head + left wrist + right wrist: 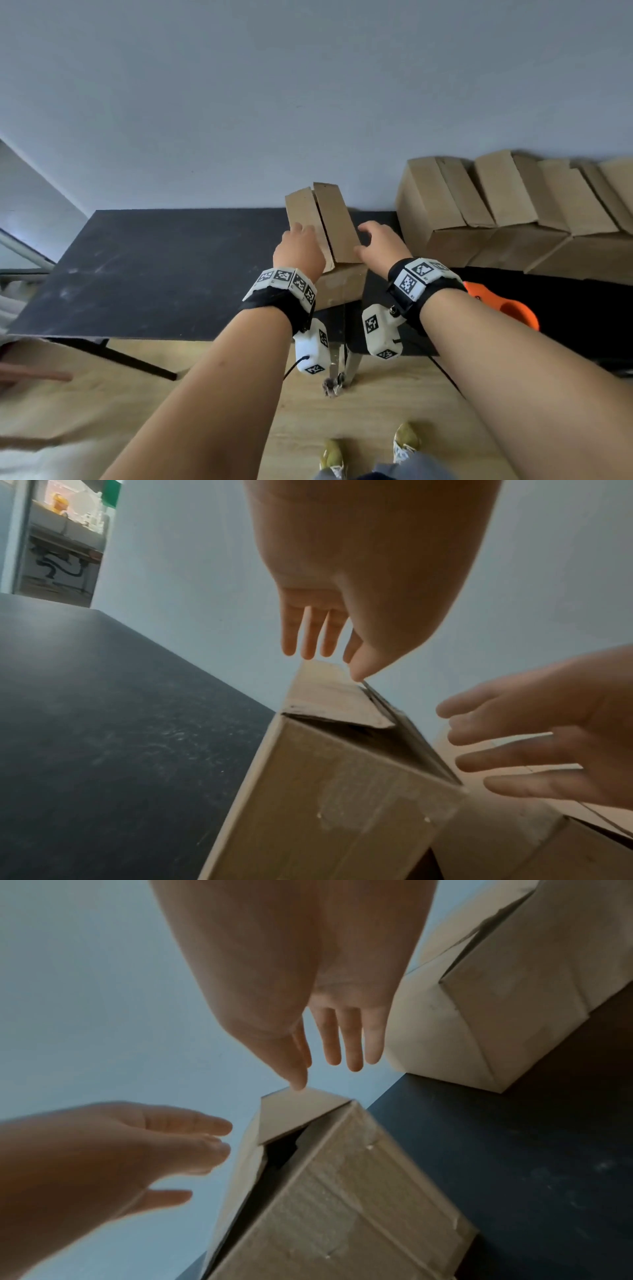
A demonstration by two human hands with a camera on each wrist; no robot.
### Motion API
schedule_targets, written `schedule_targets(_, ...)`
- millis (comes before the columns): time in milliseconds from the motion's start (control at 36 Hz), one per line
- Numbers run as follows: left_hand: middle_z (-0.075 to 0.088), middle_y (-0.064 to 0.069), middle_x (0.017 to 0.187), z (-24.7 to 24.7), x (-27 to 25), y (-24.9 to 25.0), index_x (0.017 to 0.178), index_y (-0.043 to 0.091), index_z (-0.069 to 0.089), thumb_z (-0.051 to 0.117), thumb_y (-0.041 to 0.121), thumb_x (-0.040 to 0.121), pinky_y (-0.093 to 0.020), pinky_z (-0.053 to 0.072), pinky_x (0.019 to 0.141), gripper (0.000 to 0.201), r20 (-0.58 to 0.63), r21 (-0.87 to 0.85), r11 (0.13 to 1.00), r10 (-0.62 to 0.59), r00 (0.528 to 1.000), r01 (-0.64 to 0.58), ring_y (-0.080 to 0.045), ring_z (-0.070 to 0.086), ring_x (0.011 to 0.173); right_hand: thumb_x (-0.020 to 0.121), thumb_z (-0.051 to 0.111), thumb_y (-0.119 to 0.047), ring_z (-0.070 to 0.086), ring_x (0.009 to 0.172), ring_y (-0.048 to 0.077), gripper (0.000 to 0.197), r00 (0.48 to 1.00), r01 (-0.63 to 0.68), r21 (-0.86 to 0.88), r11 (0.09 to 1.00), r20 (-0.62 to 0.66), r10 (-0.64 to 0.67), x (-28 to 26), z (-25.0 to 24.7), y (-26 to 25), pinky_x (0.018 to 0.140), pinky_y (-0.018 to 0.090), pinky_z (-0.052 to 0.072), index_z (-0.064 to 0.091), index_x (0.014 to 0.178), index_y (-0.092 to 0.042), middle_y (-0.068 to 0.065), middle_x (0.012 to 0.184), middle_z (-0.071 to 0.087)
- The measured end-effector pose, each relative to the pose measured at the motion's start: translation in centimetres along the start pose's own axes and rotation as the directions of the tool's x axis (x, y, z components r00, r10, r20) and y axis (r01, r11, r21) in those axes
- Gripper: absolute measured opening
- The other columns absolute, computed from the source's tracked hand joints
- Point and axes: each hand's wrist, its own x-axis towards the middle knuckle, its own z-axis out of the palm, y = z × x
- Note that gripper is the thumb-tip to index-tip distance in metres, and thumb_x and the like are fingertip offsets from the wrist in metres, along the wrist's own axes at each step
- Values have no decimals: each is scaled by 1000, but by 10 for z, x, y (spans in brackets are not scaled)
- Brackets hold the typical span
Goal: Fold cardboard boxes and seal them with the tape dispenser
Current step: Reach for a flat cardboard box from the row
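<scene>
1. The cardboard box stood on the black table between my hands, top flaps unfolded and untaped.
2. My left hand and right hand flanked the flaps, fingers straight and apart, thumbs touching cardboard.
3. Folding and sealing remained; the orange tape dispenser lay untouched.
4. Other boxes waited near the wall.

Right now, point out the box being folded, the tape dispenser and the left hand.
box being folded (pixel 337 219), head view, right top flap.
tape dispenser (pixel 513 310), head view, orange handle.
left hand (pixel 301 248), head view, back of the hand.
</scene>
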Motion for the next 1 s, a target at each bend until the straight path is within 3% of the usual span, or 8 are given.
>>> schedule_targets(167, 44, -6, 134, 1, 3, 47, 131, 12, 48, 41, 5, 90, -37, 44, 90, 43, -91, -7, 981, 194, 977, -196, -24, 40, 123, 95, 53, -18, 55, 120, 26, 46, 996, -77, -2, 997, -42, 77, -11, -25, 42, 94, 36, 45, 45, 141, -17, 10, 141, 48)
schedule_targets(250, 46, -7, 135, 12, 3, 75, 131, 11, 50, 40, 10, 93, -37, 39, 98, 38, -116, -6, 965, 259, 959, -261, -25, 39, 126, 94, 54, -17, 53, 124, 25, 46, 991, -123, 0, 992, -44, 123, -17, -40, 70, 100, 36, 43, 47, 139, -16, 11, 140, 51)
schedule_targets(333, 47, -8, 136, 30, 2, 104, 132, 12, 50, 42, 16, 96, -38, 37, 102, 38, -70, 26, 951, 310, 948, -308, -27, 40, 126, 94, 56, -17, 52, 126, 26, 46, 984, -174, -4, 985, -34, 173, -25, -56, 102, 103, 37, 43, 47, 139, -14, 12, 138, 53)
schedule_targets(472, 47, -5, 132, 72, -6, 149, 129, 13, 54, 43, 14, 94, -37, 41, 96, 36, 70, 25, 936, 348, 935, -350, -25, 43, 122, 95, 54, -18, 52, 125, 27, 46, 954, -300, -44, 953, -16, 300, -36, -75, 165, 101, 37, 44, 47, 139, -13, 12, 137, 54)
schedule_targets(583, 47, -5, 130, 104, -15, 175, 126, 13, 55, 44, 16, 94, -37, 43, 94, 34, 157, 32, 936, 342, 927, -351, -25, 43, 120, 92, 53, -16, 52, 123, 32, 43, 915, -402, -106, 910, 6, 404, -43, -78, 209, 98, 37, 43, 49, 135, -11, 15, 135, 53)
schedule_targets(805, 46, -5, 132, 143, -21, 206, 128, 15, 55, 45, 17, 94, -39, 45, 94, 36, 270, 53, 955, 269, 925, -293, -25, 43, 122, 91, 53, -26, 59, 110, 36, 34, 853, -491, -182, 852, 101, 513, -49, -69, 259, 82, 36, 44, 54, 119, -6, 16, 119, 61)
schedule_targets(889, 46, -5, 133, 154, -25, 210, 127, 15, 56, 46, 17, 93, -40, 46, 94, 35, 284, 57, 965, 229, 931, -254, -24, 43, 123, 91, 58, -39, 63, 97, 32, 36, 858, -459, -188, 868, 159, 488, -51, -65, 268, 74, 32, 42, 60, 111, -9, 12, 104, 66)
schedule_targets(1000, 46, -6, 132, 164, -32, 211, 127, 15, 56, 45, 17, 93, -40, 46, 93, 36, 290, 66, 974, 191, 938, -219, -25, 44, 122, 89, 60, -53, 64, 83, 27, 45, 853, -405, -240, 882, 247, 459, -52, -54, 271, 76, 34, 50, 61, 99, -9, 8, 89, 65)
